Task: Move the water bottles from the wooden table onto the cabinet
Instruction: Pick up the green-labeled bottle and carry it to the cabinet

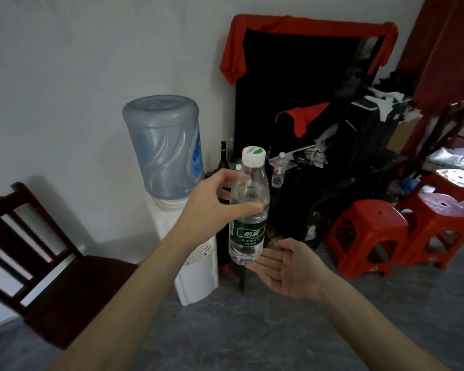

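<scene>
1. The person's left hand (212,207) has its grip closed round the upper part of a clear water bottle (248,210), thumb across the front just above the green label and fingers curled behind the shoulder.
2. The bottle is held upright in the air, white cap (253,155) on top, about chest height in front of the person and not resting on anything.
3. The right hand (287,269) lies open, palm up, fingers relaxed, just under the bottle's base; whether the fingertips touch the base I cannot tell.
4. Behind the bottle stands a dark cabinet (340,180), its top cluttered with clothes and papers.
5. On the near left corner of the cabinet top stands a second small bottle (278,170) with a white cap and a red mark on its label, upright.
6. Another white cap (238,167) shows just left of the held bottle's neck; what it belongs to is hidden.
7. A dark glass bottle (223,156) stands between the cabinet and the water dispenser (196,263).
8. The dispenser carries a big blue jug (164,145) upside down on top, against the white wall.
9. A dark wooden chair (46,263) stands at the left.
10. Two red plastic stools (370,236) stand on the grey floor at the right.
11. A red cloth (306,25) is draped over a tall black panel behind the cabinet.
</scene>
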